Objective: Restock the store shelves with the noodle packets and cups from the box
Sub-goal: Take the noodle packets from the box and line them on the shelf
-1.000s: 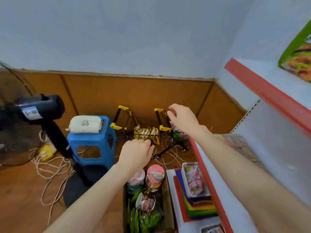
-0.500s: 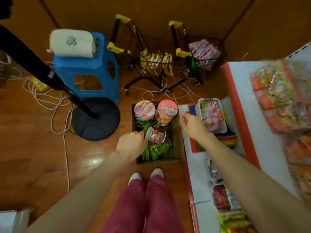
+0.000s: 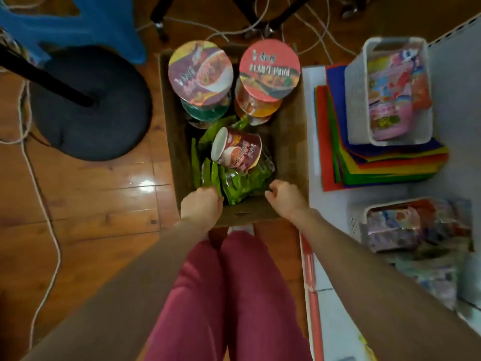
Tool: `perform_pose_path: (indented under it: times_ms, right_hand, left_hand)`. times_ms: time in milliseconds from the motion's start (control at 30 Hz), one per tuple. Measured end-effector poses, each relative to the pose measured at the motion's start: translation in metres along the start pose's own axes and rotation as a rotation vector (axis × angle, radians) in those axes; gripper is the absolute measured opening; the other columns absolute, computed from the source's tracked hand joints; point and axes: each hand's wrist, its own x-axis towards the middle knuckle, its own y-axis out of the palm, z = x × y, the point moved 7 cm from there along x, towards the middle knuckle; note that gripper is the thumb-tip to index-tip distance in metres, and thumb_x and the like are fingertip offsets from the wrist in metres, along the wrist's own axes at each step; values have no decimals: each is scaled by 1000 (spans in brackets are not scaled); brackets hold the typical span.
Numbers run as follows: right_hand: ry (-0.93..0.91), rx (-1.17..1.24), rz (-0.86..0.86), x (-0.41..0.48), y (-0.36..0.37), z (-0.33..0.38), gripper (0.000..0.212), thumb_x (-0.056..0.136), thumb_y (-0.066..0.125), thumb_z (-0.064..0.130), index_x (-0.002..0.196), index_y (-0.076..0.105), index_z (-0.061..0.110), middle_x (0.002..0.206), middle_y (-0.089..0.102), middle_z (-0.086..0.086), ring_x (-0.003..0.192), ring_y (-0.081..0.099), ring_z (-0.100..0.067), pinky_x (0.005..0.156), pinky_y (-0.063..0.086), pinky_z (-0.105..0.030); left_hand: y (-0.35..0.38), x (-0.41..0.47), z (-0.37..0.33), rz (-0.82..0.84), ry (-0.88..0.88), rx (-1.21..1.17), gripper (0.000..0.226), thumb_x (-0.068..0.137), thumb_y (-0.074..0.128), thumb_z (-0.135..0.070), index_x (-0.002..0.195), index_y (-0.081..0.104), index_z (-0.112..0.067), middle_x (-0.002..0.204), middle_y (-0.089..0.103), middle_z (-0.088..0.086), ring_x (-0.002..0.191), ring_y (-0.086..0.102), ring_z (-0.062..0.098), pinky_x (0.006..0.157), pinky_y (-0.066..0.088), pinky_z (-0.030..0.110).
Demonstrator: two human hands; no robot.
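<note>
Two hands reach down into the brown cardboard box [image 3: 290,142] that stands on the glossy wooden floor [image 3: 91,204] just ahead of our magenta trousers [image 3: 229,295]. Our left hand [image 3: 201,204] is at the near left corner, and its grip is closed round the near ends of the green noodle packets [image 3: 242,181], which stand and lie along the box's near half. Our right hand [image 3: 286,195] is at the near right corner with its fingers curled, just beside the same packets; we cannot tell whether its grip holds anything. On top of the packets a small maroon noodle cup [image 3: 235,151] lies tipped on its side. Behind it, at the far end of the box, are two stacks of cups, one topped by a purple-lidded noodle cup [image 3: 199,71] and the other by a pink-lidded noodle cup [image 3: 269,70]. To the right, the white store shelf [image 3: 385,190] carries a pile of coloured felt sheets [image 3: 385,162], a white plastic basket [image 3: 356,100] of pink packs resting on that pile, and a second white basket [image 3: 356,220] nearer us. To the left of the box sit a round black fan base [image 3: 88,105], a blue plastic stool [image 3: 86,19] and a loose white cable [image 3: 39,194].
</note>
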Motion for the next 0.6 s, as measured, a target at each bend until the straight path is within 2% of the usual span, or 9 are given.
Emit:
perform_pose_path:
  times_ms: [200, 333, 433, 533, 600]
  right_hand:
    - [64, 7, 99, 94, 64, -18, 32, 94, 50, 29, 113, 57, 5, 113, 61, -15, 105, 58, -30, 89, 48, -38]
    - [87, 17, 174, 138, 105, -13, 32, 93, 50, 34, 105, 60, 7, 105, 62, -12, 100, 58, -29, 80, 45, -33]
    - [115, -19, 220, 154, 127, -12, 37, 92, 51, 40, 105, 60, 6, 105, 61, -13, 104, 58, -31, 77, 40, -31]
    - [134, -79, 192, 164, 136, -12, 38, 90, 54, 39, 108, 59, 6, 112, 61, -13, 106, 58, -31, 78, 42, -32]
    - [138, -105, 140, 165, 135, -10, 30, 91, 56, 30, 109, 58, 6, 114, 61, -13, 108, 58, -31, 80, 45, -33]
  left_hand:
    - [73, 88, 10, 59, -74, 0, 31, 96, 46, -29, 106, 59, -3, 110, 62, 18, 104, 59, 37, 77, 46, 38]
    - [110, 128, 20, 102, -115, 47, 35, 93, 51, -37, 103, 60, -5, 107, 64, 15, 99, 62, 33, 68, 45, 33]
    - [122, 140, 24, 129, -136, 74, 38, 91, 54, -39, 106, 59, -6, 108, 64, 14, 102, 61, 32, 71, 48, 34]
    - [129, 149, 29, 137, -135, 95, 30, 93, 54, -29, 110, 56, -5, 111, 63, 14, 104, 61, 32, 71, 47, 34]
    - [130, 150, 31, 127, -136, 112, 18, 95, 50, -13, 109, 56, -5, 110, 64, 14, 102, 62, 32, 70, 47, 35]
